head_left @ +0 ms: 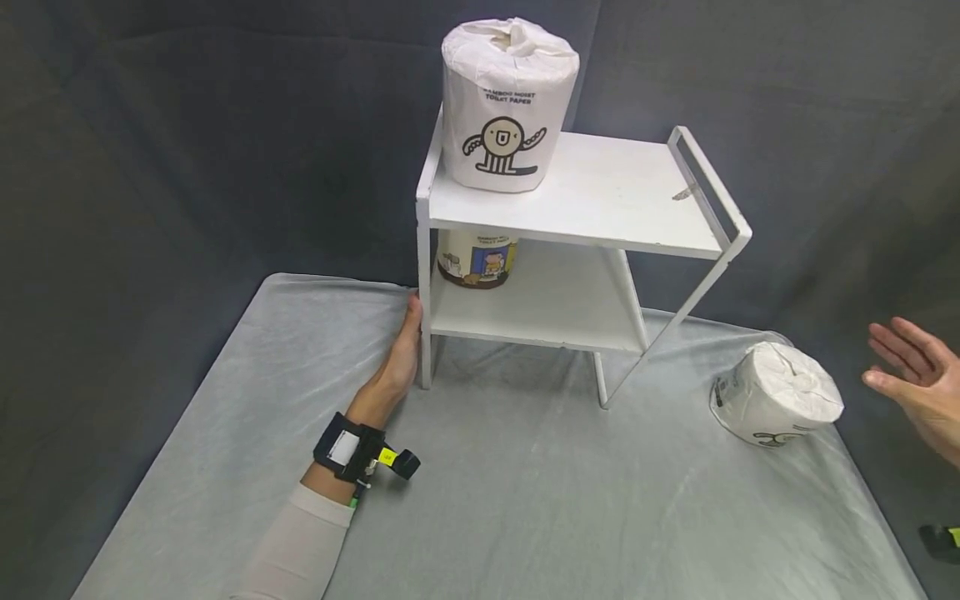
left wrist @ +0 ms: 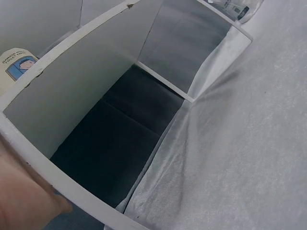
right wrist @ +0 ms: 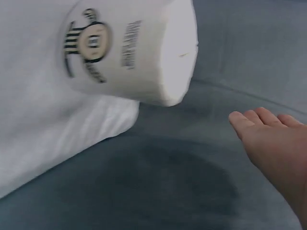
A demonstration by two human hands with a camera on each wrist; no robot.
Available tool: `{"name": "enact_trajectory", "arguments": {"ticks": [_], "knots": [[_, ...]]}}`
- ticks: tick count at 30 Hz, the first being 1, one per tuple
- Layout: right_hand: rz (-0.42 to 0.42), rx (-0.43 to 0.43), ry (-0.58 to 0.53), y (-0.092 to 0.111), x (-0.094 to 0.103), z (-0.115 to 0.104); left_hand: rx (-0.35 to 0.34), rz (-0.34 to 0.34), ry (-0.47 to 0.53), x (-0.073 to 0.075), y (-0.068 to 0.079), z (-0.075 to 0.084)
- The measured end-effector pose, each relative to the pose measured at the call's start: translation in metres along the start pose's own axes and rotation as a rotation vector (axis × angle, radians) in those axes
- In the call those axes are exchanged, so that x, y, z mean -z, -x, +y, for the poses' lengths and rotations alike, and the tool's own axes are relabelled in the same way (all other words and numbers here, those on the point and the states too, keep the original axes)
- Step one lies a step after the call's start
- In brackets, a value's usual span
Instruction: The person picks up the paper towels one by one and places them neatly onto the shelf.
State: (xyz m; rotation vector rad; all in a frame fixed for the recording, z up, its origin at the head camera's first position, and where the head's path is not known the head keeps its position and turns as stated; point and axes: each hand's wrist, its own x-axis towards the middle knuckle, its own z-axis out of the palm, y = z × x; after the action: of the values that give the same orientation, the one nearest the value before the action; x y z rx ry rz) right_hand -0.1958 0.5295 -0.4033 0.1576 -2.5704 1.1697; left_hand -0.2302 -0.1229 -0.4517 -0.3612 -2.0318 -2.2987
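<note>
Against the left legs of a white two-tier metal shelf (head_left: 622, 179), my left hand (head_left: 395, 358) rests with fingers stretched along the outer side. The left wrist view shows that hand (left wrist: 29, 191) beside the white frame, its fingertips largely hidden. My right hand (head_left: 922, 383) is held out at the far right, fingers extended and nothing in it. Nearest to it stands a white paper-wrapped toilet roll (head_left: 787, 392) on the table, with a gap between them in the right wrist view. A similar wrapped toilet roll (head_left: 510, 108) stands upright on the shelf's top left.
On the lower tier stands a printed toilet roll (head_left: 477, 262), partly hidden under the top tier. A grey cloth covers the table (head_left: 525, 500), whose right edge runs close past the roll there. Dark fabric (head_left: 225, 150) hangs behind the shelf.
</note>
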Motion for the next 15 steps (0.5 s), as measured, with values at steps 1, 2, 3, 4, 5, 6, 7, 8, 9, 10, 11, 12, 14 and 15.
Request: {"name": "enact_trajectory", "arguments": {"ticks": [1,2,3,4,5,6,7,8,9,10,11,12,14,15], "knots": [[0.001,0.0,0.005,0.005,-0.002,0.001,0.001,0.001,0.002,0.0,0.0,0.0],[-0.003,-0.003,-0.011,0.011,-0.003,0.001,0.005,-0.001,0.001,-0.001,-0.001,-0.001],[-0.012,-0.016,0.002,0.017,-0.006,-0.003,0.005,-0.004,-0.002,-0.001,-0.001,-0.001],[-0.028,-0.03,0.0,0.023,-0.008,-0.006,0.005,-0.009,-0.004,-0.001,-0.001,-0.001],[-0.047,-0.047,-0.005,0.028,-0.01,-0.01,0.009,-0.014,-0.007,-0.001,-0.001,0.0],[-0.067,-0.062,-0.011,0.033,-0.011,-0.014,0.012,-0.019,-0.008,-0.001,-0.001,0.0],[-0.081,-0.076,0.001,0.037,-0.014,-0.016,0.015,-0.023,-0.011,0.0,0.0,0.0],[-0.1,-0.095,-0.001,0.041,-0.016,-0.019,0.017,-0.024,-0.013,0.0,0.0,0.0],[-0.114,-0.116,0.021,0.044,-0.019,-0.02,0.017,-0.023,-0.013,0.0,0.0,0.0],[-0.133,-0.142,0.016,0.047,-0.021,-0.02,0.019,-0.021,-0.012,0.001,0.001,0.0],[-0.144,-0.159,0.012,0.05,-0.022,-0.019,0.024,-0.021,-0.012,0.001,0.001,0.0],[-0.152,-0.177,0.009,0.053,-0.024,-0.018,0.026,-0.022,-0.015,0.001,0.001,0.0],[-0.156,-0.2,-0.023,0.059,-0.024,-0.013,0.031,-0.03,-0.017,0.001,0.0,0.001],[-0.161,-0.204,-0.051,0.06,-0.026,-0.009,0.029,-0.029,-0.016,0.002,0.001,0.001]]}}
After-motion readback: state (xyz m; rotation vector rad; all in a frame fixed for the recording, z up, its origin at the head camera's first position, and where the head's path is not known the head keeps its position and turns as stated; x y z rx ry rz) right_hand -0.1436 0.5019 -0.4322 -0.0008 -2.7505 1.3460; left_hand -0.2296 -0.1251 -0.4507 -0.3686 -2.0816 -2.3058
